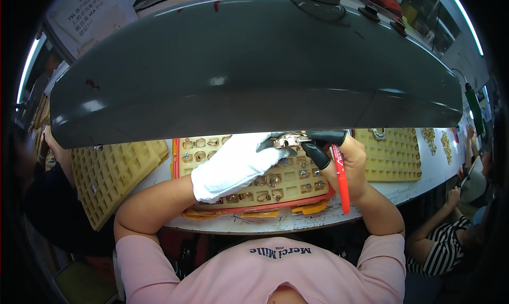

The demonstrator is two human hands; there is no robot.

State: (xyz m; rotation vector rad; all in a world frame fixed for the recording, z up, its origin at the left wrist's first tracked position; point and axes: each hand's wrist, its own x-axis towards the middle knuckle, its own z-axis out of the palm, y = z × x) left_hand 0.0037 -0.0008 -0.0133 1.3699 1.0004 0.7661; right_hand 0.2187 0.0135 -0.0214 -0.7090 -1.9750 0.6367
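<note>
Fingers (268, 140) of your left hand (236, 165), in a white glove, are drawn narrow around the left end of a gold jewellery piece (291, 140). The glove conceals part of this grip; the exact contact of each fingertip cannot be told. Your right hand (352, 161) wears black finger covers (317, 156) on its thumb and forefinger; these close on the right end of the same piece, with only a narrow gap between them. A red marker (341, 182) rests against your right hand, its red end directed toward your near side.

Position of the piece: above the far part of the red-rimmed tray (176, 161), between your two hands, just at the near edge of the grey lamp hood (254, 76). Rings (273, 179) sit in the tray's compartments, near your left wrist and below the piece. One yellow compartment tray (114, 171) lies to the left, tilted; another yellow tray (395, 155) lies to the right.
</note>
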